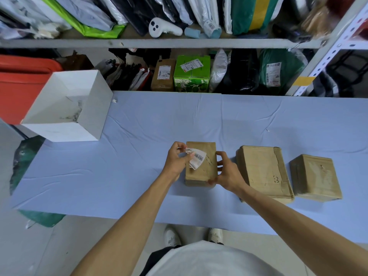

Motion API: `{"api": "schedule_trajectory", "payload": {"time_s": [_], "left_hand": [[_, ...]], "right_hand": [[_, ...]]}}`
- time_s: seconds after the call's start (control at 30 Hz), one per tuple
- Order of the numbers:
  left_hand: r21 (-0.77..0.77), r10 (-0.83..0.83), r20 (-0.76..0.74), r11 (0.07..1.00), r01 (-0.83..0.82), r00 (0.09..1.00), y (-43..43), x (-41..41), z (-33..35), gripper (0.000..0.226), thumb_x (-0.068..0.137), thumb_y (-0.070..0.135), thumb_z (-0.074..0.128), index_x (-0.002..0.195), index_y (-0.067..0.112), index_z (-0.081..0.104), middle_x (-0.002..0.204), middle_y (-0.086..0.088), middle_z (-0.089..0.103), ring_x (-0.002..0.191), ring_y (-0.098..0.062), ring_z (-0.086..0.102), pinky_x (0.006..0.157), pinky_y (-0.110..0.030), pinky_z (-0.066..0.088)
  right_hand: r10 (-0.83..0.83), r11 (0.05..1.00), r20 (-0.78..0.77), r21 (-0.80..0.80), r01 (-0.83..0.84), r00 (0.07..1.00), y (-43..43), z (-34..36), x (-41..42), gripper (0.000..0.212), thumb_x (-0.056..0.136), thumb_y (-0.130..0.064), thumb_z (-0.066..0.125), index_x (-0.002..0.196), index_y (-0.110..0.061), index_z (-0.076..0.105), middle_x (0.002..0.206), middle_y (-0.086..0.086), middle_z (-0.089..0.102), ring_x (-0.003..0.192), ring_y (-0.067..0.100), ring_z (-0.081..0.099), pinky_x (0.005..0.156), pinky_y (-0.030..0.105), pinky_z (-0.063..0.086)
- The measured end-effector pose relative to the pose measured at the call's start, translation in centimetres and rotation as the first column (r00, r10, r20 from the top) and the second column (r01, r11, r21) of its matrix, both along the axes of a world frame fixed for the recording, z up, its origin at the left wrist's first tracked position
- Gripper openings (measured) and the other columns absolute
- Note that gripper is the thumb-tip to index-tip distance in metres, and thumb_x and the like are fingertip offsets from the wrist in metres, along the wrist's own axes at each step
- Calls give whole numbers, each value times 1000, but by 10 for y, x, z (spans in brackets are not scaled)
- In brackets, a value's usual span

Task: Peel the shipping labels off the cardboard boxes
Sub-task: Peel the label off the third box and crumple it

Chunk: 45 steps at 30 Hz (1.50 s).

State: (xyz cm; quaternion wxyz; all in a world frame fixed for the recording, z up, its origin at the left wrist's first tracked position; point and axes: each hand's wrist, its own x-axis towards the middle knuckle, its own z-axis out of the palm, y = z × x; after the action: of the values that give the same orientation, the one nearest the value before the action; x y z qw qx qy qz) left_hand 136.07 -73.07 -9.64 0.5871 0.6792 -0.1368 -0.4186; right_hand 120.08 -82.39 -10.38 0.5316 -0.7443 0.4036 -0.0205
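Label (196, 160) pinched in left hand (178, 161), curling off box (201, 163) near bench front edge; right hand (227, 172) clamped on box, apparently to brace it.

– Sitting on the table (139, 176): three boxes in a row, first box (201, 172) leftmost, second box (262, 174) beside it, third box (315, 178) rightmost.

– Lying on the first?

– Label (196, 160), curling up off its top, perhaps clinging at the near edge.

– Standing farther back?

– Open carton (67, 108), overhanging the far left corner; shelving (159, 43) rising behind the table.
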Motion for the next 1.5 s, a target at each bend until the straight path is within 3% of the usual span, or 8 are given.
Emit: {"api": "schedule_trajectory", "payload": {"time_s": [0.2, 0.37, 0.63, 0.77, 0.93, 1.17, 1.33, 1.5], "left_hand": [[29, -16, -17, 999, 17, 1000, 3, 1, 0, 25, 90, -6, 58, 87, 15, 45, 89, -14, 62, 78, -21, 65, 51, -25, 54], [-24, 9, -92, 1000, -11, 996, 3, -2, 1, 35, 89, -4, 59, 112, 14, 40, 91, -15, 65, 77, -22, 66, 53, -22, 54], [-174, 51, -135, 982, -74, 990, 16, 2, -12, 84, 85, -16, 55, 141, 44, 36, 145, -1, 39, 128, -26, 50, 76, -36, 59], [-79, -38, 95, 996, 45, 995, 22, 1, -22, 81, 78, -9, 69, 134, 45, 46, 154, 2, 29, 138, -18, 36, 91, -34, 56], [-13, -76, 97, 997, 77, 992, 28, -3, -32, 50, 72, -5, 76, 105, 31, 66, 154, -1, 31, 118, -22, 60, 93, -33, 55], [15, -99, 48, 995, 99, 994, 31, -13, -29, 54, 74, -11, 70, 115, 22, 58, 157, -1, 27, 114, -14, 63, 83, -17, 54], [54, -131, 70, 990, 128, 989, 34, -12, -23, 48, 78, -6, 68, 116, 21, 56, 134, -1, 56, 104, -4, 65, 79, -18, 55], [78, -140, 83, 988, 133, 987, 35, -14, -22, 47, 80, -6, 66, 117, 21, 55, 123, 10, 55, 104, -4, 63, 80, -21, 56]], "right_hand": [[14, 1000, -13, -13, -14, 1000, 0, 1, 1, 97, 61, -6, 88, 139, -17, 31, 113, -1, 51, 96, 13, 55, 65, 11, 45], [19, 1000, -35, -21, -19, 999, 0, 2, 2, 96, 62, -7, 88, 138, -18, 30, 112, -3, 49, 96, 13, 54, 68, 15, 47], [19, 1000, -39, -12, -20, 999, 2, 2, 3, 98, 63, -8, 88, 141, -19, 28, 114, -5, 47, 98, 11, 52, 75, 21, 46], [16, 1000, -33, -9, -17, 999, 5, 3, 4, 100, 63, -7, 87, 142, -20, 28, 114, -5, 48, 96, 11, 52, 64, 13, 47], [14, 1000, -30, -10, -14, 999, 6, 2, 4, 101, 63, -7, 88, 142, -20, 27, 113, -4, 48, 95, 11, 53, 63, 13, 46], [10, 1000, -27, -7, -10, 1000, 6, 2, 2, 104, 63, -7, 87, 145, -21, 25, 122, 4, 52, 96, 11, 53, 68, 15, 47], [10, 1000, -34, -14, -10, 999, 7, 1, 2, 104, 64, -8, 87, 146, -20, 24, 128, 8, 53, 97, 11, 52, 75, 21, 47], [12, 1000, -35, -16, -12, 999, 7, 0, 1, 105, 65, -10, 87, 147, -21, 24, 128, 8, 54, 96, 10, 53, 73, 19, 47]]}}
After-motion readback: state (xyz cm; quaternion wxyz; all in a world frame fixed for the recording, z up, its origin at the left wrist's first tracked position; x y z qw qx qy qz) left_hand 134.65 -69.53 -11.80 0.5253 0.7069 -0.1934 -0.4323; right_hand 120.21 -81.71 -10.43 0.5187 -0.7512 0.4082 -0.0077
